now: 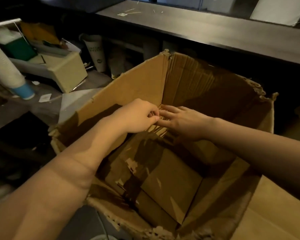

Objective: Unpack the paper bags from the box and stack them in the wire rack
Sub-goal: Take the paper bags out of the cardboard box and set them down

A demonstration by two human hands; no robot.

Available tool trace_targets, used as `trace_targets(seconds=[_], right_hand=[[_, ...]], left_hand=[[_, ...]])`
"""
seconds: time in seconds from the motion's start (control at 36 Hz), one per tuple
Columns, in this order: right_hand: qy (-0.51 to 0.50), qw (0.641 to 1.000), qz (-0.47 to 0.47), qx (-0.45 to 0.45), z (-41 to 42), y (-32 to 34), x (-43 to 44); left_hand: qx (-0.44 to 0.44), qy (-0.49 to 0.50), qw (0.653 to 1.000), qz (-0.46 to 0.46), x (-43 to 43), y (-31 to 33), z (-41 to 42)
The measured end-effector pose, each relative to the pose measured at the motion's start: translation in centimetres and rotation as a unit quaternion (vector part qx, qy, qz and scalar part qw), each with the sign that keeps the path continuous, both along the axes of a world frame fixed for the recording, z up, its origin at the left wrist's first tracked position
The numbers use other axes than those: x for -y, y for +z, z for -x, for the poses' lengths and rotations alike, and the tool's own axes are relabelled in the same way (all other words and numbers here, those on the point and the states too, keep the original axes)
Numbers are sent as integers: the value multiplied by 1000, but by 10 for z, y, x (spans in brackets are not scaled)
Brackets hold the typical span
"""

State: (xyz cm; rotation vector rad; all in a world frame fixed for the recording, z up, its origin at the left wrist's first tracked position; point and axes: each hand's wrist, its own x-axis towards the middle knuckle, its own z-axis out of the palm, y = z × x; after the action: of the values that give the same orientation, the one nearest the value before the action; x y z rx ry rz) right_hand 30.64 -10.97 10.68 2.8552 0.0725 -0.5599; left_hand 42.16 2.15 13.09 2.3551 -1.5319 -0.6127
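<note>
Inside the box [128, 87], at mid-frame, the bags [160, 131] are pinched at their top edges by the curled fingers of the left hand [137, 116]. The right hand [184, 122] is laid against them, fingers straight and slightly spread.

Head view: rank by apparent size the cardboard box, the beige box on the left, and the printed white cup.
1. cardboard box, by far, though nearest
2. beige box
3. printed white cup, slightly smaller

Nothing is reading clearly here; the tall white cup [95, 52] is showing dark green lettering and a round mark, both too blurred to read
</note>
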Motion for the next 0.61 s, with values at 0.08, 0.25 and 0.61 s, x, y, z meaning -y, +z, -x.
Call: trace_targets(seconds=[0.08,0.25,0.61], right_hand=[[-13,999,4,-50,4,-14,2],[-94,978,-23,-186,21,-38,15],[-45,991,-12,-123,20,-32,-3]], left_hand=[[33,-4,999,-10,0,0,-2],[41,1,999,-1,1,2,-3],[8,18,999,-45,-11,-1,1]])
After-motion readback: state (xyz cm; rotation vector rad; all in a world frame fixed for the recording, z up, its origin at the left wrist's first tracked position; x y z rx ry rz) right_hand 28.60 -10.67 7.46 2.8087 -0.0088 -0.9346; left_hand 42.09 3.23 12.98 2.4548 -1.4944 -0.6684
